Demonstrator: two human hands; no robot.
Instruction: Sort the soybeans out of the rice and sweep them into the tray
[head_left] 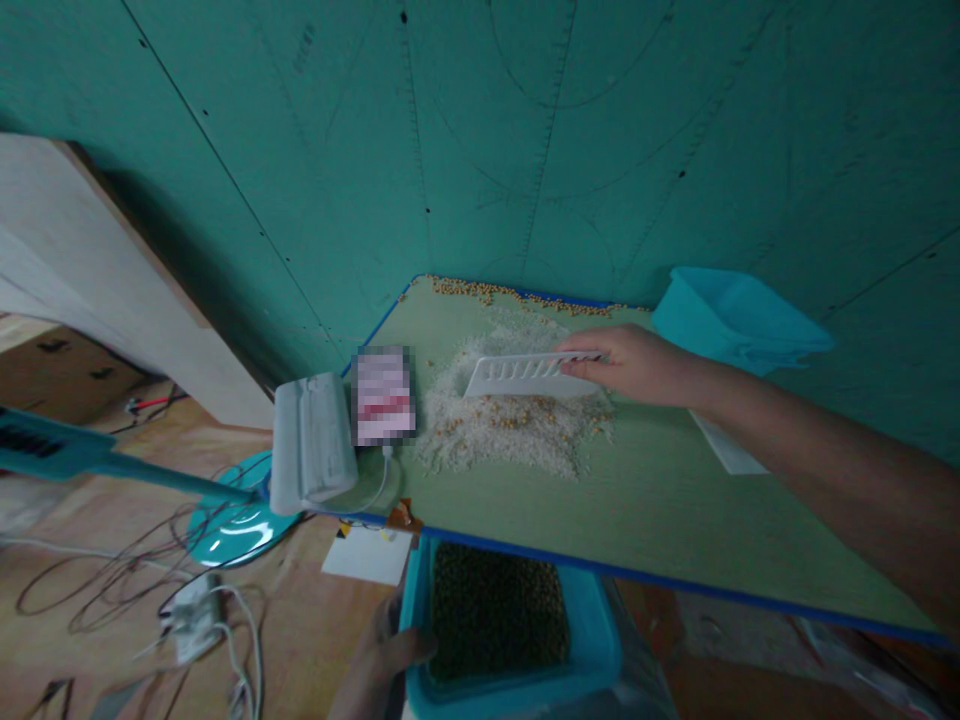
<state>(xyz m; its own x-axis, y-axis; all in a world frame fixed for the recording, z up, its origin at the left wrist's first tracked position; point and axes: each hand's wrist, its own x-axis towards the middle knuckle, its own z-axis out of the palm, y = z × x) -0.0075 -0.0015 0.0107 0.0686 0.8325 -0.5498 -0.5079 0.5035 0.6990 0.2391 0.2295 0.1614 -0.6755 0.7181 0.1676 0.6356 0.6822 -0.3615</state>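
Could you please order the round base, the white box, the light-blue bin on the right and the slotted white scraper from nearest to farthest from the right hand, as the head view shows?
1. Slotted white scraper: held in the right hand.
2. Light-blue bin: right, behind the wrist.
3. White box: left.
4. Round base: farther left, lower down.

Right grip (634,362) holds scraper (517,385), left grip (382,650) blue bin (592,630).

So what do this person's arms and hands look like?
Ordinary human ones, with no machinery or cables. The right hand wears no glove, and no sleeve or watch shows on its forearm. The left hand looks bare too, though dim and partly hidden.
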